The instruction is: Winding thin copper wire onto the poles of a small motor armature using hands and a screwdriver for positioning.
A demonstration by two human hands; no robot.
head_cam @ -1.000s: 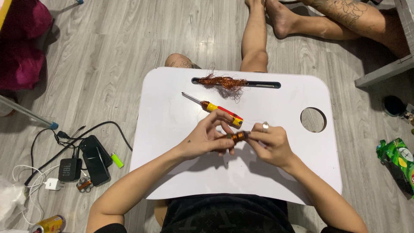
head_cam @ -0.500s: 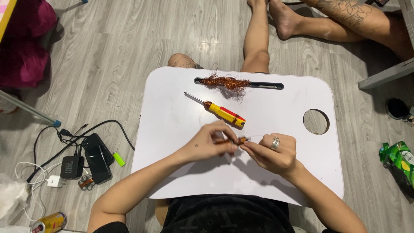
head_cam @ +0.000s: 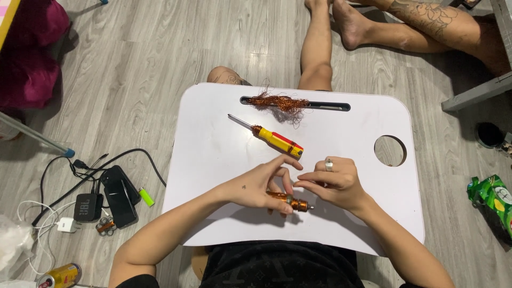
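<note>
The left hand (head_cam: 261,186) is curled around a small copper-wound motor core (head_cam: 290,201), pinching it between thumb and fingers just above the white counter (head_cam: 213,138). The core lies roughly level, its short metal shaft pointing toward 3 o'clock. The right hand (head_cam: 333,184), a ring on one finger, sits just beside it at 3 o'clock with its fingers bent inward and its fingertips meeting those of the left hand over the core; whether it grips a strand of wire is too fine to tell. Both hands are over the near middle of the counter.

At 12 o'clock from the hands lies a screwdriver (head_cam: 274,138) with a yellow and red handle, its metal tip pointing toward 10 o'clock, near the hands but not touching them. Further toward 12 o'clock, a tangle of loose copper wire (head_cam: 280,102) rests across the dark slot (head_cam: 330,106) along the far edge of the counter. A round hole (head_cam: 390,150) opens in the counter at 2 o'clock from the hands.

On the grey wood floor at 9 o'clock, well apart from the counter, sit a small black speaker (head_cam: 88,207), a black phone (head_cam: 120,194), a green lighter (head_cam: 146,197) and a white charger (head_cam: 66,224) among cables. A drink can (head_cam: 60,276) lies at 8 o'clock. A green packet (head_cam: 493,198) lies on the floor at 3 o'clock. Another person's bare legs (head_cam: 421,26) stretch across the floor at 1 o'clock.
</note>
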